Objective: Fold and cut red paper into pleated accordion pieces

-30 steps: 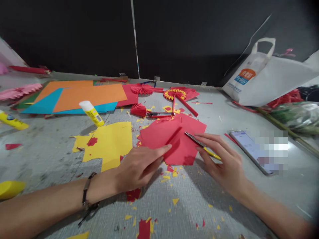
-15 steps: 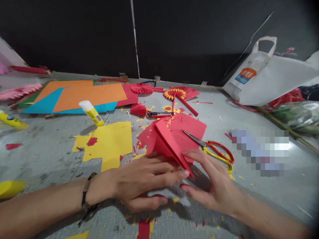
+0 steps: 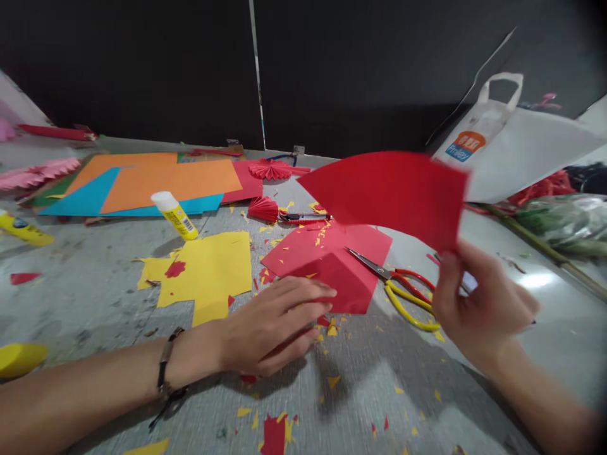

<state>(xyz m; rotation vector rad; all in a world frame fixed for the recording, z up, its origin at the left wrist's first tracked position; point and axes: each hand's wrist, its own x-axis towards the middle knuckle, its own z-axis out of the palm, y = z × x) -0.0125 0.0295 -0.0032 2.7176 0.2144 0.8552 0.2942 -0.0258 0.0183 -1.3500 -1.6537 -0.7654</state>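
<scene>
A sheet of red paper point(image 3: 389, 193) is raised off the table and bows in a curve. My right hand point(image 3: 484, 297) pinches its lower right corner between thumb and fingers. My left hand point(image 3: 279, 322) lies palm down with fingers loosely stretched, at the near left edge of another red sheet point(image 3: 341, 272) that rests flat. Scissors point(image 3: 389, 273) with one red and one yellow handle loop lie between that sheet and my right hand, blades slightly apart. The raised sheet hides part of the table behind it, including the yellow-and-red paper fan seen there before.
Left of the flat sheet lies cut yellow paper point(image 3: 208, 265), with a glue stick point(image 3: 175, 216) at its far edge. A utility knife point(image 3: 306, 217) and folded red fan point(image 3: 270, 169) are farther back. Orange sheets point(image 3: 175, 183), a white bag point(image 3: 493, 126) and scattered paper scraps surround the area.
My right hand has lifted the red sheet up and to the right, away from the other red sheet. My left hand has drawn back slightly left and no longer touches the lifted sheet.
</scene>
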